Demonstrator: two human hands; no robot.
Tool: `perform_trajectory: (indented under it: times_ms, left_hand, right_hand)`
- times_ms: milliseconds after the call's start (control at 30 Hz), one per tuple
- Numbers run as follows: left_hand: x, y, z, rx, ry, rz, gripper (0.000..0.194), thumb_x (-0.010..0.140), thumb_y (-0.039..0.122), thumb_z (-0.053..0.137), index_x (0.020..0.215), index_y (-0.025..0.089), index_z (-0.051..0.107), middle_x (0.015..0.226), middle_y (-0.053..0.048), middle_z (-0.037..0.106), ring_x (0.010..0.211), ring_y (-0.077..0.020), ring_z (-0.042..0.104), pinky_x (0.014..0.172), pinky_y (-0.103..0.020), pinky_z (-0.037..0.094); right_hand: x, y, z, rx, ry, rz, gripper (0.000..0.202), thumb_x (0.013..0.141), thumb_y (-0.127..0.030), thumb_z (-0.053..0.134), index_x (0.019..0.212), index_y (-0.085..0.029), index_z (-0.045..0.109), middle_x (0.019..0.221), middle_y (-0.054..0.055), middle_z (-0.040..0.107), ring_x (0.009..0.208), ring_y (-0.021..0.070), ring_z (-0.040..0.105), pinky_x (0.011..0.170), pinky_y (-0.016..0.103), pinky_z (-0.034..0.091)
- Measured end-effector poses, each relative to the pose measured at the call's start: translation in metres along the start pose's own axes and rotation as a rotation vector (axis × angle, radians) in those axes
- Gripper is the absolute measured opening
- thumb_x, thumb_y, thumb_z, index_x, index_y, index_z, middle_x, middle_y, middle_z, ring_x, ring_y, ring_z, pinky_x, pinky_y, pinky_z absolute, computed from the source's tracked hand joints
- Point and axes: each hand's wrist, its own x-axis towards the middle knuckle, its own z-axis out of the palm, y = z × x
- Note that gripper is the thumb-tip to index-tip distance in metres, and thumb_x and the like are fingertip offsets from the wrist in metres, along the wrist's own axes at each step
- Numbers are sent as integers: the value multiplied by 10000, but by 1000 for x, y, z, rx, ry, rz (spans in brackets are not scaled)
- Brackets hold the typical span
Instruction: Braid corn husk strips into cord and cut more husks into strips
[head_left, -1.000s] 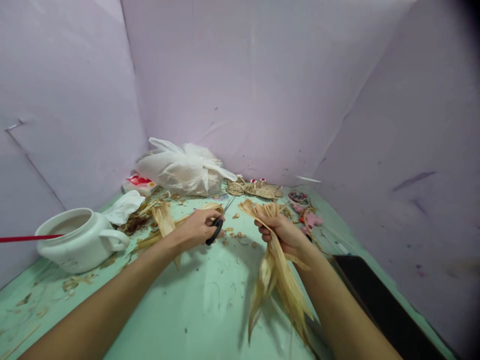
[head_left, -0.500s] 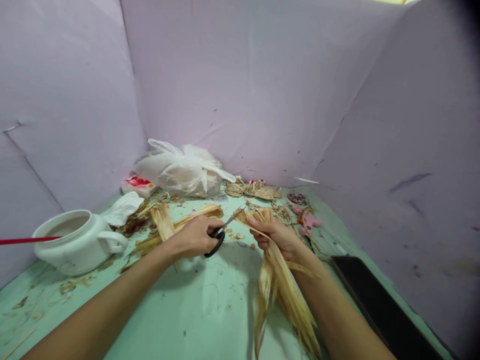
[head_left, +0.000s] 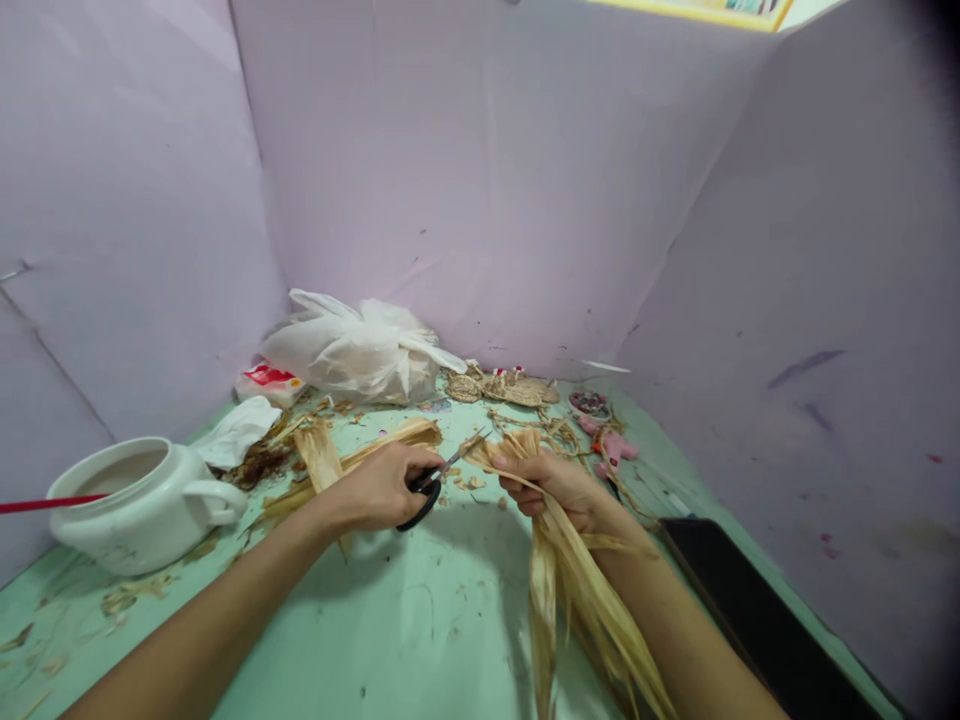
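My left hand [head_left: 386, 485] is closed on a pair of scissors [head_left: 424, 500] with black handles, the blades pointing right and slightly up. The blade tips reach the edge of a bundle of dried corn husks [head_left: 551, 590]. My right hand [head_left: 551, 485] grips this bundle near its top end, with the thumb over the gathered strips. Long pale yellow strips hang down from the fist towards the table's near side. Left of the scissors, more loose corn husks [head_left: 319, 455] lie on the table, partly behind my left hand.
A white ceramic pot [head_left: 142, 510] with a red stick [head_left: 45, 505] stands at left. Behind lie a white plastic bag [head_left: 360, 355], a tissue pack [head_left: 268, 384], woven straw pieces [head_left: 510, 388] and a pink object [head_left: 616, 452]. A black tablet-like slab [head_left: 750, 610] lies at right; lilac walls enclose the green table.
The view has tilted up slightly and shifted. The scissors stay at the husk bundle's edge, and both hands keep their holds. The hanging strips have swung a little to the right.
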Motion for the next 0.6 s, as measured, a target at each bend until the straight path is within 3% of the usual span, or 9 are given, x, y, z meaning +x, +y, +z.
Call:
perform_trajectory:
  times_ms: [100, 267, 400, 500, 600]
  left_hand:
    - [1, -2, 1, -3, -74, 22, 111, 619, 163, 466, 702, 144, 538, 586, 29, 473, 528, -76, 413, 445, -163, 275]
    - [2, -3, 2, -77, -97, -45, 137, 638, 186, 454, 720, 145, 556, 578, 22, 510, 483, -77, 441, 425, -167, 307]
    - [2, -5, 4, -111, -101, -125, 246, 627, 209, 490, 840, 145, 594, 592, 10, 549, 457, -94, 473, 410, -185, 340]
    - [5, -3, 0, -97, -3, -115, 295, 607, 241, 533, 877, 147, 606, 591, 11, 559, 494, -106, 490, 438, -191, 358]
    - [4, 1, -21, 67, 228, -180, 317, 595, 299, 542, 867, 158, 621, 642, -5, 596, 575, -139, 529, 492, -211, 379]
  right_hand:
    - [1, 2, 1, -23, -18, 21, 380, 574, -347, 704, 634, -170, 372, 431, -108, 291, 336, -14, 162, 312, 119, 83]
    - [3, 2, -1, -34, 5, 23, 386, 561, -358, 705, 641, -170, 378, 441, -101, 315, 334, -13, 173, 313, 126, 79]
    - [2, 0, -2, -40, -5, 45, 388, 554, -344, 711, 631, -173, 371, 422, -108, 282, 332, -10, 166, 312, 129, 77]
    - [0, -1, -1, -31, -7, 33, 386, 556, -347, 717, 646, -169, 386, 429, -109, 277, 342, -10, 160, 313, 127, 80]
    - [0, 0, 0, 17, 17, 1, 394, 586, -397, 700, 657, -169, 387, 440, -111, 254, 357, -8, 159, 315, 115, 111]
